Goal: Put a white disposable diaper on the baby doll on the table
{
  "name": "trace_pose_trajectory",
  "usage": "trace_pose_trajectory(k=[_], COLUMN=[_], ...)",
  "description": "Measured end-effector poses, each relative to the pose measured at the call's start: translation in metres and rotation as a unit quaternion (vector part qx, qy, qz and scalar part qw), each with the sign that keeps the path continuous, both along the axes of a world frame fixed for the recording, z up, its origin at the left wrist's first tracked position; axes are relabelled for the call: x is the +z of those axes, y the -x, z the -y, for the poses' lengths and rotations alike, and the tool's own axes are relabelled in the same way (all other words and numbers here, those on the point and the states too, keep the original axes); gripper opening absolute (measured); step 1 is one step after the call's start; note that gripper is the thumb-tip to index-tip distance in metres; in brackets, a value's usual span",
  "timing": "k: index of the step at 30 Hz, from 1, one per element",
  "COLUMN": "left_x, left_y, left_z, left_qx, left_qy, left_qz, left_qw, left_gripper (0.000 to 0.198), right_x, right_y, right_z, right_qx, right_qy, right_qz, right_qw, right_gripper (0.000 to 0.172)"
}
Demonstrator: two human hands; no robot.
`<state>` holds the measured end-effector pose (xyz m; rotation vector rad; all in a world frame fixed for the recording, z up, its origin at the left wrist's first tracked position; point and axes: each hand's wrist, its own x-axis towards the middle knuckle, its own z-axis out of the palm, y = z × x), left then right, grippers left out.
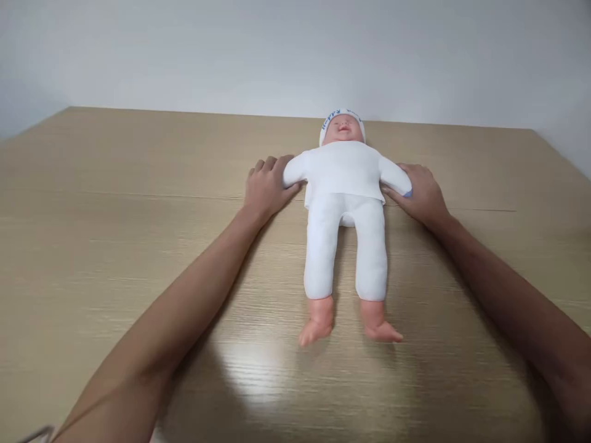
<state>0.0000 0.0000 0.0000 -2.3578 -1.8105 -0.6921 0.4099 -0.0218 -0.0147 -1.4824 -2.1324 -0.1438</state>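
Before you, a pale wood-grained table [138,258], thinly seamed and glossy with glare, ends at a plain grey-white wall [231,55]. The white-clothed baby doll [346,169] lies face-up towards the far edge; your left hand [270,187] and right hand [422,192] curl their fingers round its sleeved arms [296,169].

watching remotely, i could steer through open tabletop [129,203] on either side of the doll [344,169], outside the forearms, or up from below its feet. only a narrow slot runs between its legs. the left hand [266,187] and right hand [422,191], wrapped on its arms, block its flanks; the wall [295,55] stands behind its head.
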Motion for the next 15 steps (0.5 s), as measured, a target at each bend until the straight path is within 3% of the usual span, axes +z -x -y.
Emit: trace_pose_trajectory(k=[3,7,15], left_x=[-0.001,-0.001,-0.006], left_y=[0.024,0.051,0.053], left_z=[0.009,0.013,0.011], left_qx=[-0.043,-0.106,-0.119], left_qy=[-0.001,0.004,-0.001], left_qz=[0.017,0.058,0.079], left_qw=[0.999,0.993,0.99], left_gripper=[0.077,0.078,0.076], right_x=[0.003,0.001,-0.013], right_y=[-0.019,-0.041,-0.046], right_z=[0.016,0.024,0.017], right_qx=[0.041,0.059,0.049], right_qy=[0.004,0.025,0.023], right_qz=[-0.002,-0.006,-0.019], right_qw=[0.999,0.998,0.998], right_gripper=[0.075,0.065,0.064])
